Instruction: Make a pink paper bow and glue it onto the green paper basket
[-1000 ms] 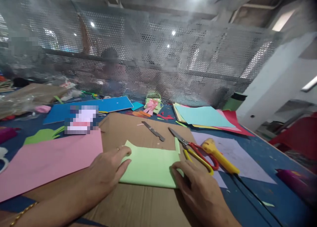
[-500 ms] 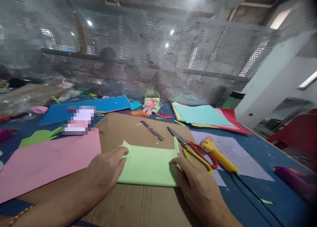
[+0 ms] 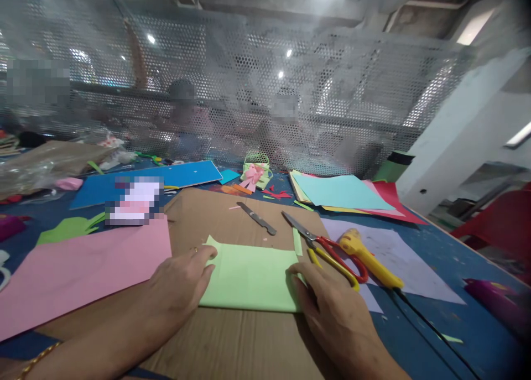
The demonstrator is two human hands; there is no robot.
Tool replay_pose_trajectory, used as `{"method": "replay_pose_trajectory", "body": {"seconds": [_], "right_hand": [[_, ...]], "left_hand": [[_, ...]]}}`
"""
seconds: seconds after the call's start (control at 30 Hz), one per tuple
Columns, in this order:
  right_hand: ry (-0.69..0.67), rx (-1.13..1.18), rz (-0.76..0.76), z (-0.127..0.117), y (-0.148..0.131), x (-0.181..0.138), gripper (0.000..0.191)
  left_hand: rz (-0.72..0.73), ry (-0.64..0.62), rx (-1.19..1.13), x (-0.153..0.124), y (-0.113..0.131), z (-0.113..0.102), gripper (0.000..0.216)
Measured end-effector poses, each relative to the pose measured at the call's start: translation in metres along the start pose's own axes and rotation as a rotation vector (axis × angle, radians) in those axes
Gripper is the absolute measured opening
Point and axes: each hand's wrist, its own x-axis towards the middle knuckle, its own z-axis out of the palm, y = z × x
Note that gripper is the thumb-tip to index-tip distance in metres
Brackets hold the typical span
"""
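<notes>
A folded sheet of light green paper (image 3: 251,277) lies on the brown cardboard (image 3: 232,344), its folded edge toward me. My left hand (image 3: 188,277) grips its left side, thumb and fingers pinching near the upper left corner. At the opposite side, my right hand (image 3: 326,300) has its curled fingers on the right edge. Just beyond the paper lie a grey blade (image 3: 256,218) and scissors (image 3: 321,244) with red and yellow handles. A thin green paper strip (image 3: 297,241) rests beside the scissors.
Right of the scissors lies a yellow glue gun (image 3: 369,258) with a black cord, on lilac paper (image 3: 427,275). Coloured sheets (image 3: 348,192) are stacked at the back right. Pink paper (image 3: 99,264) lies left, below a blurred phone-like object (image 3: 136,202). A small green paper basket (image 3: 256,170) stands behind.
The whole view has shifted very slightly. Both hands keep their places on the green paper, with no other visible change.
</notes>
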Motion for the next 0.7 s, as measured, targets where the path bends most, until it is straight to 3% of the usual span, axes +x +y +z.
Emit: {"method": "replay_pose_trajectory", "body": {"seconds": [0.23, 0.33, 0.7], "right_hand": [[0.020, -0.019, -0.032, 0.001, 0.001, 0.000, 0.026], [0.022, -0.027, -0.067, 0.004, 0.010, 0.000, 0.025], [0.016, -0.101, -0.138, 0.015, 0.033, 0.003, 0.028]], "left_hand": [[-0.128, -0.148, 0.112, 0.004, 0.018, -0.023, 0.030], [-0.143, -0.150, 0.155, 0.005, 0.025, -0.028, 0.028], [0.073, -0.082, 0.495, -0.007, 0.024, -0.019, 0.039]]}}
